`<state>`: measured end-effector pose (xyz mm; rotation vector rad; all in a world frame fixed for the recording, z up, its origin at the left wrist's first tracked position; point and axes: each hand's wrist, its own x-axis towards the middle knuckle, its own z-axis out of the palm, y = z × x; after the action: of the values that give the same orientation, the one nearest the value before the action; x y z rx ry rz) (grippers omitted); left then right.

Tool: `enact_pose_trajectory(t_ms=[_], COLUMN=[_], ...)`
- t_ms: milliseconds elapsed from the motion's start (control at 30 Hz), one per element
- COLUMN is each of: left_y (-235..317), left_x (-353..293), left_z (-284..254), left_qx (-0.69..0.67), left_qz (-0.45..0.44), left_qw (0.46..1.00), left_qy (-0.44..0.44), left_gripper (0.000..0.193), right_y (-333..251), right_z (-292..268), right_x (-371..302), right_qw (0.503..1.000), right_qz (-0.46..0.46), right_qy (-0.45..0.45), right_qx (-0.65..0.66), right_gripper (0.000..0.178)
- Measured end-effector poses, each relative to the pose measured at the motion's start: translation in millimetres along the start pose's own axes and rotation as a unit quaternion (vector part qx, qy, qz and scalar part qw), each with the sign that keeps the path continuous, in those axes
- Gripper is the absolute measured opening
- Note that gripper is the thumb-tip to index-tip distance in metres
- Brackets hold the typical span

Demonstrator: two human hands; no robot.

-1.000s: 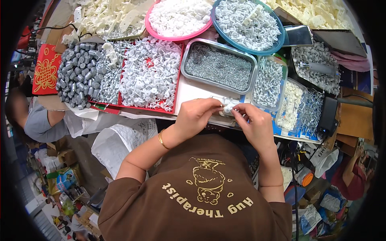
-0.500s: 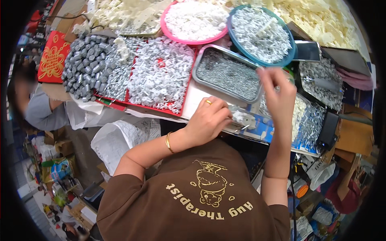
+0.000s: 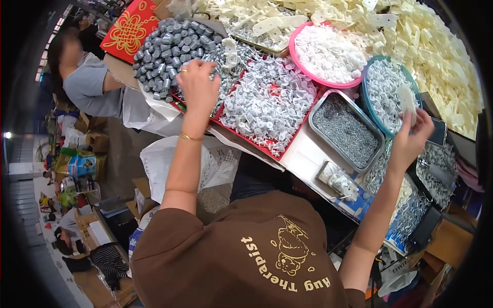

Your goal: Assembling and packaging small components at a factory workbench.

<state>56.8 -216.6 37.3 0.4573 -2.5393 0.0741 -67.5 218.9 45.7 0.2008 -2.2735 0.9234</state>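
Note:
My left hand (image 3: 199,87) reaches over the small metal screws (image 3: 226,72) beside the heap of grey cylinders (image 3: 172,51). Its thumb and index finger are apart, and nothing shows between them. At the right, my right hand (image 3: 415,131) pinches the lower end of a flat off-white plastic piece (image 3: 405,95) at the near edge of the teal basin (image 3: 365,84). That basin is full of small pale and metallic parts. Another white plastic piece (image 3: 229,53) lies on the screws, right of my left hand.
A red tray (image 3: 287,146) of clear-headed parts and a metal tray (image 3: 377,164) of fine pins lie between my hands. A small fixture (image 3: 336,179) with white pieces stands near the table edge. Behind are a pink basin (image 3: 294,46) and heaped cream plastic parts (image 3: 441,66). Another person (image 3: 92,84) sits far left.
My left hand has left the fixture and moved far left to the screws. My right hand has moved from beside the metal tray to the teal basin and taken the flat piece. The view has turned.

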Motion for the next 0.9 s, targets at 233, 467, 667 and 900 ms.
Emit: enact_pose_trajectory(t_ms=[233,467,667,900], left_y=[-56,56,201,251], left_x=[19,-8,-69,-111], left_z=[30,-15,-50,-27], left_qx=[0.001,-0.378,-0.649,-0.576], left_qz=[0.063,-0.099,0.193,0.295], left_qw=[0.994,0.915,0.687,0.715], left_qy=[-0.090,-0.101,-0.265,-0.263], left_gripper=[0.031,0.032,0.031,0.034], right_y=[-24,-11,-1,-5], right_z=[-46,-105,-90,-110], right_x=[-61,-102,-114,-118], right_qw=[0.939,0.930,0.945,0.924], right_qz=[0.136,0.251,0.184,0.265], right_qy=[-0.110,-0.132,-0.130,-0.112], right_qx=[0.295,0.233,0.237,0.251], right_gripper=[0.038,0.045,0.028,0.035])
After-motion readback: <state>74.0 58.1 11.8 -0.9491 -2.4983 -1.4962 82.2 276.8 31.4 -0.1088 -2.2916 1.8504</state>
